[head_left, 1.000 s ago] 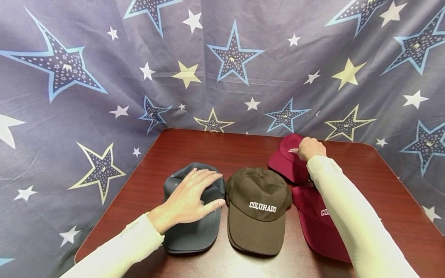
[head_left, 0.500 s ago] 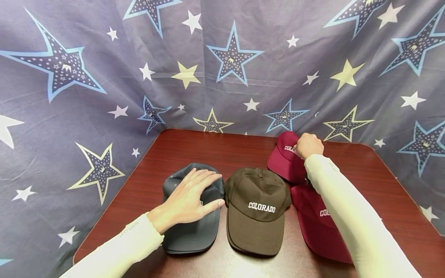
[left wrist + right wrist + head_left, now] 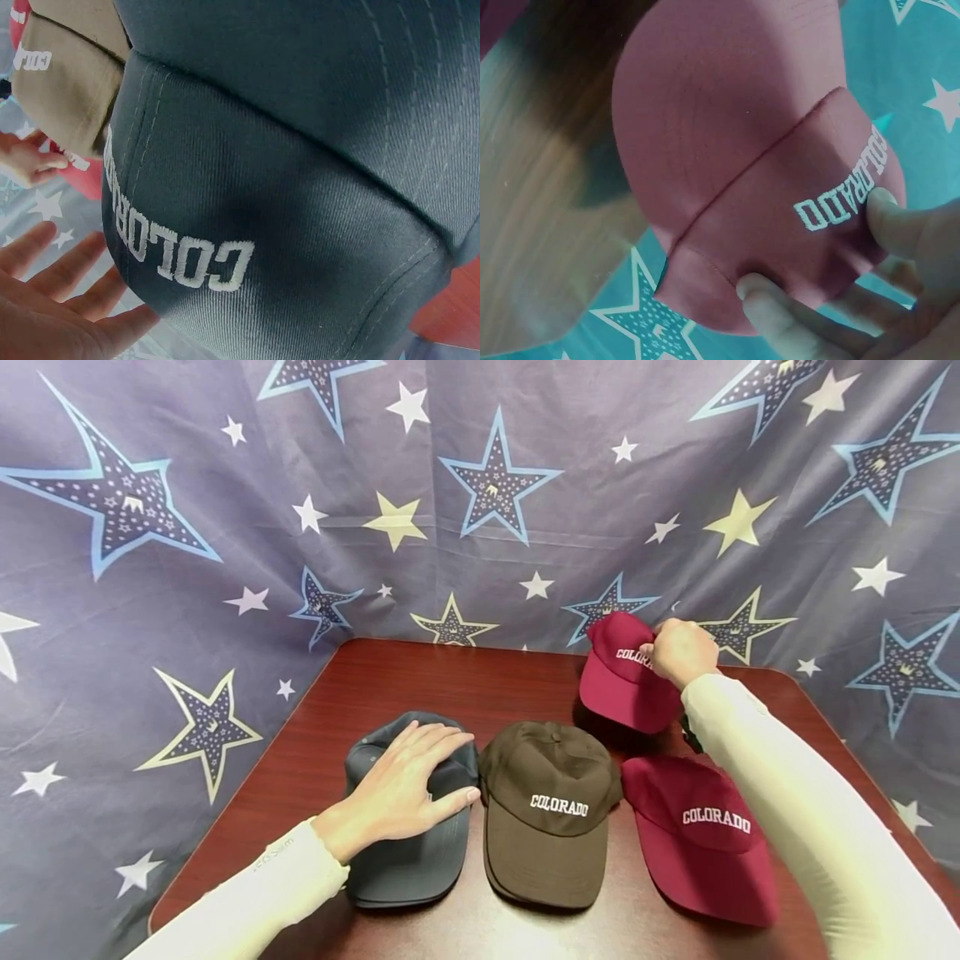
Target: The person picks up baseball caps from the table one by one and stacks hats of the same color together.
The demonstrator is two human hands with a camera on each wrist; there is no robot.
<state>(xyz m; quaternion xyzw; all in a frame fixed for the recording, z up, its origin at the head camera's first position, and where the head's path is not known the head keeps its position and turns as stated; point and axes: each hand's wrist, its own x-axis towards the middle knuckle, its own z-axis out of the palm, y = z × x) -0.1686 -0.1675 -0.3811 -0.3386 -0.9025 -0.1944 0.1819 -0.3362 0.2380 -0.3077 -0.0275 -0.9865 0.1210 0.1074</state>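
Observation:
My right hand [image 3: 684, 652] holds a maroon baseball cap [image 3: 617, 687] by its crown at the back right, tilted up over the table with a shadow beneath. In the right wrist view, thumb and fingers pinch the crown beside white COLORADO lettering [image 3: 821, 212]. My left hand [image 3: 397, 789] lies with straight fingers over a dark blue-grey cap [image 3: 408, 872], partly hiding its lettering, which the left wrist view shows. Next to that cap sits a brown COLORADO cap [image 3: 551, 860]. Another maroon cap [image 3: 701, 868] lies to the right, partly under my right forearm.
The caps stand in a row on a reddish-brown wooden table [image 3: 420, 681], brims toward me. Behind it hangs a purple-grey star-patterned cloth [image 3: 495, 585], close to the far edge. A small dark item [image 3: 692, 737] shows beside my right sleeve.
My right hand has lifted the back maroon cap off the table, bringing its lettering into view. The front maroon cap is less covered by the forearm. My left hand stays on the blue-grey cap.

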